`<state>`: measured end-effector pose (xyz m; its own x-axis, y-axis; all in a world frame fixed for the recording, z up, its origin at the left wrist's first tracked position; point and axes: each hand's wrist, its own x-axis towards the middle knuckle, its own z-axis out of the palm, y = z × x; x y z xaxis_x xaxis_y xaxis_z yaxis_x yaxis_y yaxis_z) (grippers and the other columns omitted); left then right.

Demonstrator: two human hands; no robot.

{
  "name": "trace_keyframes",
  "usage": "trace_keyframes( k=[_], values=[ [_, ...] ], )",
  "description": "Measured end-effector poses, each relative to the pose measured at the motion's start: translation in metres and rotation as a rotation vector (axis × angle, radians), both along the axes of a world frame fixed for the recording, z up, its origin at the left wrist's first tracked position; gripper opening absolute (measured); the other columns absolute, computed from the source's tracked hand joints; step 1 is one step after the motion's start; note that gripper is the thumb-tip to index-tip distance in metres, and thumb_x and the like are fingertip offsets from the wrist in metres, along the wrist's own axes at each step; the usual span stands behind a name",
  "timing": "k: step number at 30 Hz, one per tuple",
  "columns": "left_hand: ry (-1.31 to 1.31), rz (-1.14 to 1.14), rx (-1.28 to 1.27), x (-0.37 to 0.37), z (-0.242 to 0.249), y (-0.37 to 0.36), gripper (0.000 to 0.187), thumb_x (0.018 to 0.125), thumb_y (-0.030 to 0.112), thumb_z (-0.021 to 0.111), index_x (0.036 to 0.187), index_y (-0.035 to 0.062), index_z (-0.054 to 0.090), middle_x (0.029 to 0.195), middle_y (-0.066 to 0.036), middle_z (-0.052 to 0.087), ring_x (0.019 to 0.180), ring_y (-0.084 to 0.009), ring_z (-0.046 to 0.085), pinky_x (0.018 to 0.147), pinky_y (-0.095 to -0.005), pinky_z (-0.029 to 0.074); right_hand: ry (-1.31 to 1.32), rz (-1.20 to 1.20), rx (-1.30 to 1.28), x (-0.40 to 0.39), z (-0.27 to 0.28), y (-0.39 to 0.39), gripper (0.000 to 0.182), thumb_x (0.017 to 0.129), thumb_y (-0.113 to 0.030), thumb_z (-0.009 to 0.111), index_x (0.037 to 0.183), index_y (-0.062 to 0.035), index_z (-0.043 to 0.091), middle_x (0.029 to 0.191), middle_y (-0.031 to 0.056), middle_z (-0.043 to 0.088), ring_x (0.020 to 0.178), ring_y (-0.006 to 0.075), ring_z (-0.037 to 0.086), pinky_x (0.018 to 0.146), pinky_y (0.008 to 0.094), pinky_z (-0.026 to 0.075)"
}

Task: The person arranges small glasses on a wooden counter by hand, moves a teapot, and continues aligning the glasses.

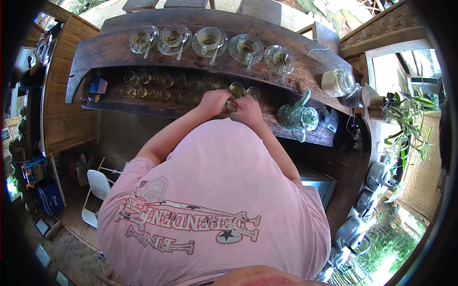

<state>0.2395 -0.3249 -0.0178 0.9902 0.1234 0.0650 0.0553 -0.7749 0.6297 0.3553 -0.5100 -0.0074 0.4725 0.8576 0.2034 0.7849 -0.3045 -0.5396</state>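
Seen from above, a person in a pink T-shirt [214, 200] stands at a curved dark wooden counter [109, 47]. Both hands meet on the lower shelf of the counter, over a small glass [231, 105] that sits between them. The left hand [214, 101] is curled with its fingers closed against the glass, and the right hand [248, 108] is curled against the other side of it; how firmly either grips cannot be told, since the knuckles hide the fingertips. Just beyond the hands stand 2 more glasses, one [237, 88] holding greenish liquid. A row of empty glasses [152, 86] runs along the shelf to the left. On the upper ledge sit 5 cups on glass saucers, each with a spoon, the middle one [209, 38] a pale cup. To the right of the hands a green patterned teapot [299, 117] stands on the shelf, and farther right a lidded glass jar [338, 82] rests on the ledge.
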Motion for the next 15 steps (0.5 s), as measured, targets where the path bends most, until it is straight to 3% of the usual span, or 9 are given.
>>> trace_keyframes(
  k=[5,7,10,15],
  values=[
    [-0.016,-0.001,0.000,-0.001,0.000,0.001,0.041,0.072,0.028,0.090,0.108,0.0115,0.080,0.105,-0.011,0.077,0.101,-0.0354,0.075,0.084,-0.0473,0.060,-0.007,-0.088,0.020,0.005,0.003,0.004,0.005,0.089,-0.013,0.076,0.089,-0.0092,0.079,0.090,0.0070,0.078,0.093,0.0322,0.069,0.081,0.0504,0.055],
    [-0.003,-0.007,-0.005,0.000,0.003,0.001,0.041,0.072,0.028,0.090,0.108,0.0115,0.080,0.105,-0.012,0.077,0.101,-0.0355,0.075,0.084,-0.0474,0.060,0.023,-0.001,-0.008,0.006,-0.003,0.005,0.008,0.090,-0.020,0.075,0.090,-0.0141,0.080,0.092,0.0022,0.079,0.097,0.0294,0.070,0.082,0.0511,0.055],
    [-0.017,-0.014,-0.007,0.000,0.002,0.002,0.041,0.072,0.028,0.090,0.108,0.0113,0.080,0.106,-0.012,0.077,0.101,-0.0357,0.074,0.084,-0.0475,0.060,-0.003,0.002,-0.071,0.003,0.000,0.002,0.005,0.089,-0.013,0.076,0.088,-0.0089,0.080,0.089,0.0071,0.077,0.093,0.0330,0.070,0.080,0.0504,0.055],
    [-0.028,0.003,0.001,0.000,-0.001,0.001,0.041,0.072,0.029,0.090,0.107,0.0112,0.080,0.105,-0.012,0.077,0.100,-0.0357,0.074,0.084,-0.0476,0.059,0.040,-0.031,0.049,0.008,-0.007,0.005,0.007,0.089,-0.015,0.076,0.090,-0.0116,0.081,0.090,0.0052,0.078,0.093,0.0321,0.070,0.080,0.0505,0.056]
  ],
)
